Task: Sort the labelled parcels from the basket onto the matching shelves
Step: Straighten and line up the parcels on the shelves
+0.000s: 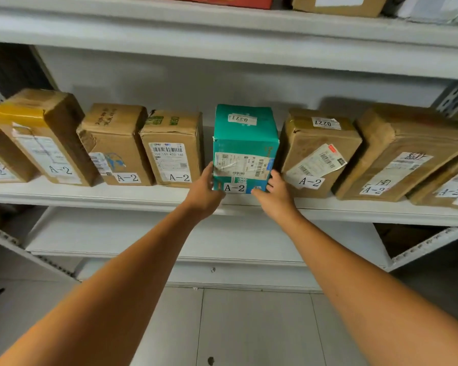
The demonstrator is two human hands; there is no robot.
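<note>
Grey steel shelf (143, 199), row of brown parcels marked A-2. Teal parcel (245, 143), same label, stands in the gap; my left hand (205, 192) and right hand (275, 192) clasp its lower corners, squaring it into line.

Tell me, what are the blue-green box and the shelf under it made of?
The teal box looks like printed cardboard with a slight sheen: its edges are creased and dented. The shelf seems to be painted metal, pale and smooth; the perforated upright beside it suggests steel, but that is a guess.
</note>
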